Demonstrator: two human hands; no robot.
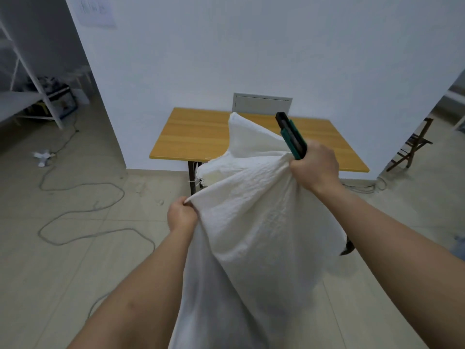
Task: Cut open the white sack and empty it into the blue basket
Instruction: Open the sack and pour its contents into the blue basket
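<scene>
No legible text; faint unreadable marks on the wall paper (97,11).

White sack (251,222), crumpled woven fabric, hangs upright in front of me, top edge bunched, one corner sticking up.

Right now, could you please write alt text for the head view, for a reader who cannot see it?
Two bare hands hold up a white sack: the left hand pinches its edge, the right hand grips its top together with a green utility knife. A wooden table stands behind, against a white wall.
</scene>
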